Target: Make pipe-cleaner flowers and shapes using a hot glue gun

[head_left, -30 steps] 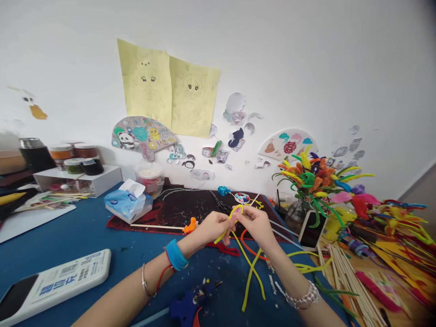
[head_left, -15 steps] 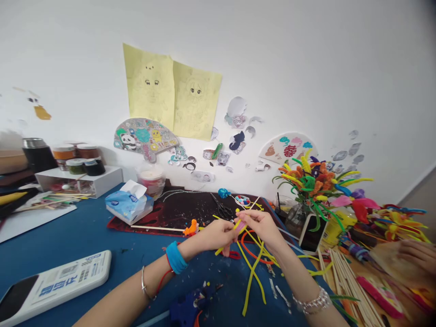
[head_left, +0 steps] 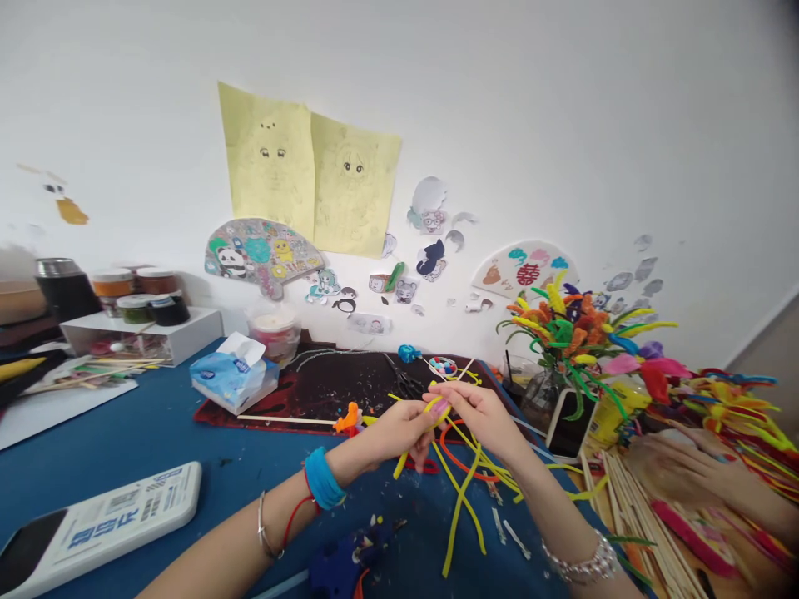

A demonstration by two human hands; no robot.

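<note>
Left fingers and right fingers pinch yellow pipe cleaner, seemingly near mat's edge.

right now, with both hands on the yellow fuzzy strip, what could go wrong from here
The yellow fuzzy strip could slip, as the left hand and right hand seem to hold it by fingertips.
The loose yellow fuzzy strips crossing near the right arm might snag on the silvery beaded bracelet.
The blue plastic glue gun lies beside the left forearm, so a lowered arm might knock it.
</note>
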